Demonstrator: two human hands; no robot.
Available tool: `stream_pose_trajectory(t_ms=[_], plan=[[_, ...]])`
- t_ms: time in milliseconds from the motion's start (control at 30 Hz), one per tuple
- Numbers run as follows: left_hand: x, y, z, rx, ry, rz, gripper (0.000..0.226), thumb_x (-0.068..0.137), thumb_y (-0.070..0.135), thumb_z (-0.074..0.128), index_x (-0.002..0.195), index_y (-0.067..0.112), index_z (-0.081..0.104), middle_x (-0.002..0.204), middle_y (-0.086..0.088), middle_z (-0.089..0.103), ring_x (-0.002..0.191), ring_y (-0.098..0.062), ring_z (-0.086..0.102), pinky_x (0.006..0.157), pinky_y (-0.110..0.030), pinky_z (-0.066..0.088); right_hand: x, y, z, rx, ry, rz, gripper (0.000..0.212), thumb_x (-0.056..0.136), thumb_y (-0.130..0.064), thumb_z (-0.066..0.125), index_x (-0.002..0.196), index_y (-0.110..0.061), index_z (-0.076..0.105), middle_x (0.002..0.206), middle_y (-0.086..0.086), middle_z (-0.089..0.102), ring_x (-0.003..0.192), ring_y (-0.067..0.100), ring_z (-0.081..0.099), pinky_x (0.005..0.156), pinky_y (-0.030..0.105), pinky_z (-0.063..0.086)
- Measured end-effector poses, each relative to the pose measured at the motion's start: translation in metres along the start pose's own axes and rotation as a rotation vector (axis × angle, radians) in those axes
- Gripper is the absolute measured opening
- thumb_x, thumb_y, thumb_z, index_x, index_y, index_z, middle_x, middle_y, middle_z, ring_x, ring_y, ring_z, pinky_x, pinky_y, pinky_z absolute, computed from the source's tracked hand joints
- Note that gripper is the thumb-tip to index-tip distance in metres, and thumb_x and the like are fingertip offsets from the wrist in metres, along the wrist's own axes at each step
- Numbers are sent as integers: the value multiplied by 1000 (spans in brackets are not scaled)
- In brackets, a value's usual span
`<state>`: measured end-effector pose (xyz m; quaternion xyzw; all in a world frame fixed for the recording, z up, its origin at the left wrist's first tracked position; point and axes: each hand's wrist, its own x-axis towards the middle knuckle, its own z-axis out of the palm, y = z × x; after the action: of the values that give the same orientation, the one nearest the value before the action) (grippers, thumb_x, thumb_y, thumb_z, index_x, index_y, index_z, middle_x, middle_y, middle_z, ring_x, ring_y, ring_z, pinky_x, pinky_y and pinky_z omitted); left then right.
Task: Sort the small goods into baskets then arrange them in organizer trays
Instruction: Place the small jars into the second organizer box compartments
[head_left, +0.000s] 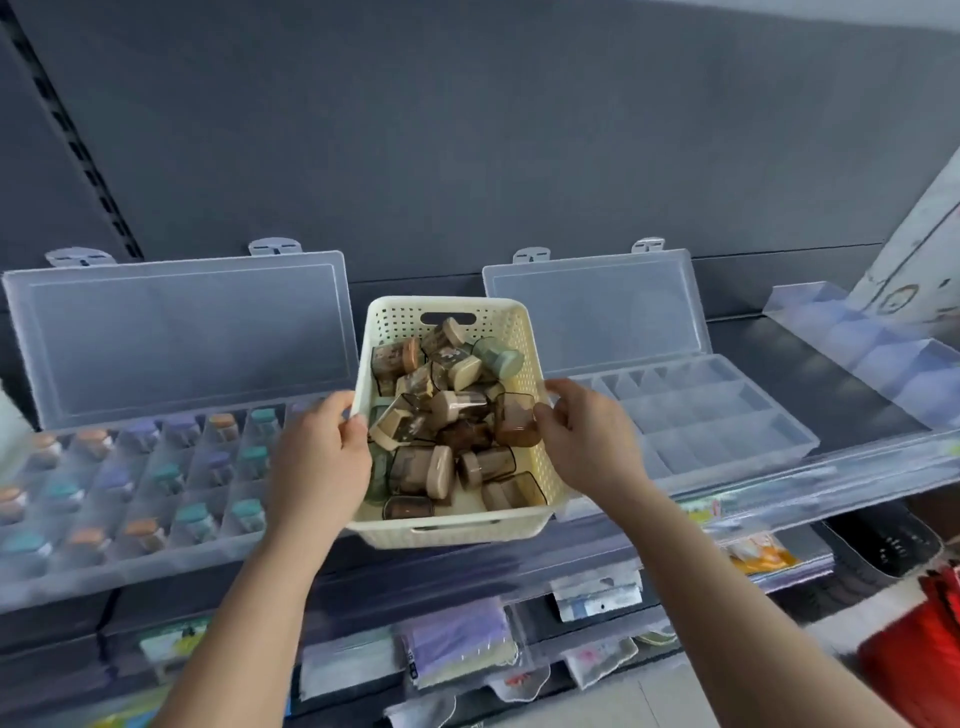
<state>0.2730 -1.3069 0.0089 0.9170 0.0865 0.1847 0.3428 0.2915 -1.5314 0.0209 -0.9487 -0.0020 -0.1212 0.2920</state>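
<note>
Grey shelf (779, 358) carried an open left tray (156, 566), part-filled, and an open right tray (727, 415). Cream basket (452, 530) was between them, heaped with small jars (447, 415). Left hand (317, 457) and right hand (592, 441) each gripped a side rim. Judged stiff, light; rims the best hold.

one head-worn wide-angle view looks forward and down, close over the shelf (779, 364).

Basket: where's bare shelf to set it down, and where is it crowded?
Bare shelf lies between the right tray, whose compartments are empty, and the clear divider bin. The left tray is packed with jars. The basket itself fills the gap between trays.
</note>
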Motion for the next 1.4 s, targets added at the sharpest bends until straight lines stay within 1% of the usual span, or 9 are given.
stream_pose_trajectory(t_ms=[133, 300, 467, 600, 967, 1067, 1167, 1267, 1400], plan=[[-13, 5, 12, 41, 14, -75, 27, 99, 15, 47, 122, 10, 59, 81, -4, 61, 59, -18, 54, 50, -30, 40, 13, 14, 3, 21, -78, -80, 31, 95, -19, 47, 124, -13, 57, 66, -7, 53, 58, 9, 48, 49, 21, 34], [-18, 5, 18, 82, 39, -157, 29, 99, 17, 46, 125, 10, 57, 106, -10, 64, 84, -21, 58, 73, -40, 51, 25, 22, 15, 67, -179, -125, 34, 94, -19, 48, 126, -11, 55, 58, -9, 49, 62, 15, 53, 61, 31, 51], [-8, -2, 30, 158, 10, -169, 29, 100, 20, 43, 125, 12, 56, 107, -5, 65, 87, -19, 60, 71, -35, 52, 39, 28, 27, 55, -211, -149, 35, 96, -22, 47, 128, -11, 54, 57, -9, 48, 68, 18, 53, 68, 33, 50], [5, -7, 39, 276, -9, -162, 26, 100, 21, 42, 118, 12, 59, 85, 0, 62, 74, -17, 58, 60, -31, 46, 50, 30, 36, 22, -239, -137, 33, 97, -24, 44, 126, -12, 54, 77, 1, 64, 78, 23, 61, 69, 31, 49], [31, -12, 52, 549, -37, -91, 28, 99, 29, 41, 119, 15, 55, 97, 0, 64, 75, -15, 60, 56, -24, 42, 67, 34, 48, -173, -125, -213, 36, 95, -30, 46, 129, -17, 47, 102, 2, 64, 93, 23, 59, 71, 30, 45], [31, -4, 49, 563, 57, 43, 34, 95, 26, 50, 126, 14, 57, 111, -5, 61, 97, -22, 60, 72, -31, 49, 75, 25, 52, -243, -15, -454, 37, 85, -23, 60, 120, -14, 56, 106, 4, 61, 98, 27, 55, 78, 36, 46], [35, 5, 50, 581, -42, 131, 46, 93, 36, 50, 137, 22, 49, 128, 1, 56, 121, -21, 49, 100, -41, 35, 87, 12, 61, -249, -169, -635, 41, 80, -16, 57, 121, -18, 58, 117, 0, 61, 113, 26, 49, 89, 38, 41], [36, 12, 57, 663, -157, 72, 54, 93, 50, 47, 142, 30, 40, 137, 9, 51, 132, -16, 35, 102, -39, 24, 94, 5, 66, -284, -357, -686, 40, 82, -11, 50, 121, -18, 53, 121, 0, 59, 114, 23, 44, 97, 36, 37], [36, 18, 62, 596, -106, -7, 47, 92, 42, 57, 136, 29, 48, 131, 9, 57, 127, -14, 43, 101, -37, 30, 103, 4, 69, -313, -416, -728, 35, 86, -11, 51, 120, -18, 57, 120, 3, 54, 112, 24, 42, 99, 35, 36]])
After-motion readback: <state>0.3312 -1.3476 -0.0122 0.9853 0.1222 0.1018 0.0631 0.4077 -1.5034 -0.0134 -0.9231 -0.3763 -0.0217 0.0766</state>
